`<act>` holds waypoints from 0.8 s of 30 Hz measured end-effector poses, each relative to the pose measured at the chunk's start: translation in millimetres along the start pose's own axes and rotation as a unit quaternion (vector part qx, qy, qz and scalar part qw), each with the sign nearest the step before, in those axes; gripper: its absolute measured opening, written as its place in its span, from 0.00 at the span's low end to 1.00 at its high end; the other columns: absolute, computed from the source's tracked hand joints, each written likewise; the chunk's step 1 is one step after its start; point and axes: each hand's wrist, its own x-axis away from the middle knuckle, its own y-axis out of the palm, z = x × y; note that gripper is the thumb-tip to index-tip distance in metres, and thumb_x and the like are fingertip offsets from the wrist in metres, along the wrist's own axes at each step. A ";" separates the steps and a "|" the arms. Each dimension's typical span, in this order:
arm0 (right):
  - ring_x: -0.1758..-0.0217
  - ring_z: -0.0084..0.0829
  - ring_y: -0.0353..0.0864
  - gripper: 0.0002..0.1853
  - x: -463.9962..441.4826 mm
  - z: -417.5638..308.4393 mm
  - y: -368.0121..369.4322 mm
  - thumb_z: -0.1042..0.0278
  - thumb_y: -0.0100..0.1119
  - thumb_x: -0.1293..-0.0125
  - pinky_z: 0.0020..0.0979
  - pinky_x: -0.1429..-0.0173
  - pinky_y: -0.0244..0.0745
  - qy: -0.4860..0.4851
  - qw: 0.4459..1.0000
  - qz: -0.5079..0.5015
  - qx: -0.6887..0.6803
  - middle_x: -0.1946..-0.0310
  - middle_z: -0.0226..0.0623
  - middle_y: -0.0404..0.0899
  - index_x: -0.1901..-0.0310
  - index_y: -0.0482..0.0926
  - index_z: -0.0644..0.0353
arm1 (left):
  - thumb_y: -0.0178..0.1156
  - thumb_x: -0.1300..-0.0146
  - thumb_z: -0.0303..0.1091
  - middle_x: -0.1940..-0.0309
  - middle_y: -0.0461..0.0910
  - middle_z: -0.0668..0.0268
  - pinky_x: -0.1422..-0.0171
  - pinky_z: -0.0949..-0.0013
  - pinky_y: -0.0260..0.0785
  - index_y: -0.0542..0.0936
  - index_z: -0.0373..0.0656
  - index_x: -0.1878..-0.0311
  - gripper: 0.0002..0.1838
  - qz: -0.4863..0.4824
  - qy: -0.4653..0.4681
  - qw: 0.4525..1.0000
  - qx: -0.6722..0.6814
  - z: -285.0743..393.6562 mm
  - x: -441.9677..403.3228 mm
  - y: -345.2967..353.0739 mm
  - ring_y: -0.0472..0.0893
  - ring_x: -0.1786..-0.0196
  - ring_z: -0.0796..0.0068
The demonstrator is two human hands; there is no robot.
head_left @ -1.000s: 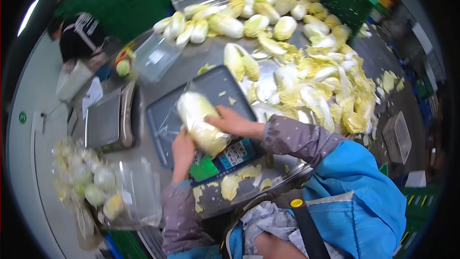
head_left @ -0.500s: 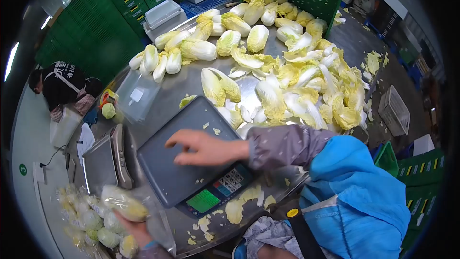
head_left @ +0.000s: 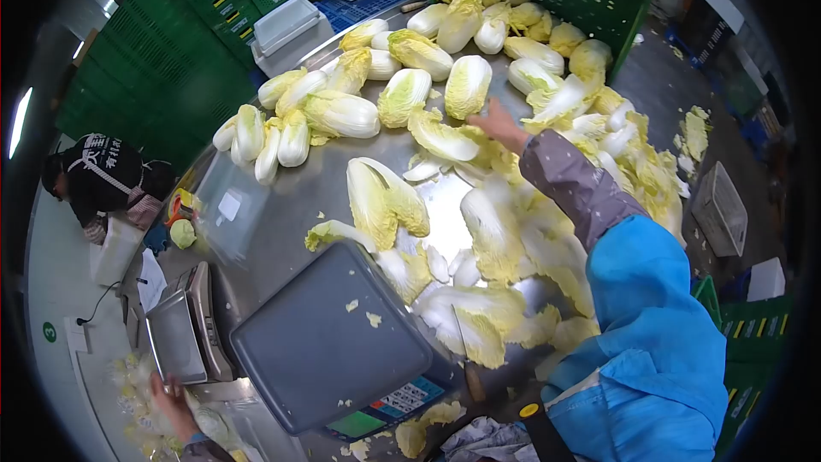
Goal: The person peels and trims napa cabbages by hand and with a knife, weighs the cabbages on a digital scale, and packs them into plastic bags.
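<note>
My right hand (head_left: pixel 501 125) reaches over the metal table with fingers stretched out and nothing in them. It is close to the lower end of a trimmed napa cabbage (head_left: pixel 468 87), above loose outer leaves (head_left: pixel 449 137); whether it touches either I cannot tell. At the lower left, my left hand (head_left: pixel 174 409) is beside the bagged cabbages (head_left: pixel 137 398), fingers apart, holding nothing I can see. Between my arms lies the grey pan of a scale (head_left: pixel 333 342), with a few leaf scraps on it.
A green crate (head_left: pixel 547 0) stands on its side behind the cabbages. A knife (head_left: pixel 473 381) lies near the table's front edge. A second scale (head_left: pixel 184 334) stands at the left. Beyond it a person (head_left: pixel 107 175) bends over a white box.
My right hand has moved from above the scale pan to the far cabbages. My left hand has let go of a bagged cabbage at the lower left and shifted left.
</note>
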 end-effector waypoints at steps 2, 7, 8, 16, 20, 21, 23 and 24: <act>0.52 0.46 0.77 0.41 -46.3 20.1 18.1 0.54 0.66 0.50 0.34 0.50 0.73 0.031 0.998 0.045 -0.019 0.51 0.55 0.73 0.43 0.59 0.75 | 0.59 0.41 0.43 0.44 0.66 0.64 0.45 0.56 0.63 0.63 0.51 0.39 0.28 -0.048 -0.033 0.998 -0.028 8.2 53.7 70.4 0.69 0.47 0.62; 0.44 0.52 0.70 0.57 -122.8 56.9 61.1 0.45 0.70 0.56 0.36 0.45 0.70 0.138 0.977 0.162 -0.029 0.46 0.64 0.66 0.40 0.47 0.80 | 0.60 0.40 0.38 0.47 0.70 0.66 0.50 0.64 0.67 0.60 0.51 0.38 0.29 -0.065 -0.104 0.992 -0.033 32.8 145.5 158.5 0.75 0.53 0.69; 0.46 0.42 0.73 0.58 -144.1 78.2 72.7 0.47 0.69 0.55 0.31 0.49 0.73 0.138 0.973 0.183 -0.038 0.47 0.60 0.68 0.38 0.41 0.80 | 0.60 0.41 0.38 0.48 0.70 0.65 0.50 0.65 0.67 0.60 0.50 0.38 0.29 -0.072 -0.115 0.990 -0.032 38.7 156.8 168.4 0.75 0.54 0.70; 0.44 0.34 0.71 0.46 -45.1 38.8 -10.3 0.46 0.67 0.51 0.34 0.40 0.66 0.151 0.860 -0.224 -0.433 0.41 0.41 0.66 0.37 0.56 0.63 | 0.62 0.42 0.37 0.47 0.70 0.61 0.53 0.70 0.72 0.62 0.46 0.37 0.31 -0.146 -0.136 0.980 -0.005 61.1 209.7 220.3 0.77 0.56 0.71; 0.39 0.29 0.67 0.49 39.7 2.4 -7.5 0.46 0.68 0.51 0.35 0.38 0.64 -0.047 0.786 -0.328 -0.521 0.37 0.37 0.61 0.34 0.52 0.59 | 0.61 0.41 0.37 0.45 0.70 0.61 0.52 0.68 0.72 0.59 0.45 0.35 0.33 -0.267 -0.137 0.954 0.002 63.1 246.4 266.5 0.77 0.54 0.71; 0.35 0.29 0.61 0.55 65.8 -13.3 -10.0 0.46 0.71 0.55 0.35 0.34 0.59 -0.053 0.805 -0.336 -0.485 0.35 0.36 0.57 0.32 0.47 0.59 | 0.61 0.42 0.37 0.43 0.69 0.60 0.51 0.68 0.72 0.58 0.45 0.34 0.34 -0.310 -0.137 0.941 0.020 61.5 257.9 278.6 0.77 0.53 0.70; 0.30 0.30 0.52 0.65 112.4 -46.9 -8.3 0.55 0.78 0.66 0.32 0.30 0.49 -0.098 0.815 -0.335 -0.462 0.32 0.36 0.51 0.30 0.41 0.59 | 0.63 0.43 0.38 0.41 0.65 0.57 0.48 0.67 0.71 0.57 0.44 0.33 0.37 -0.376 -0.144 0.915 0.028 58.1 279.8 303.6 0.75 0.48 0.66; 0.30 0.30 0.53 0.66 134.9 -62.4 -8.0 0.62 0.79 0.68 0.32 0.30 0.50 -0.099 0.806 -0.360 -0.459 0.33 0.36 0.52 0.30 0.41 0.59 | 0.63 0.44 0.37 0.39 0.63 0.56 0.47 0.67 0.71 0.57 0.43 0.33 0.38 -0.417 -0.124 0.899 0.045 54.5 292.2 314.7 0.74 0.46 0.65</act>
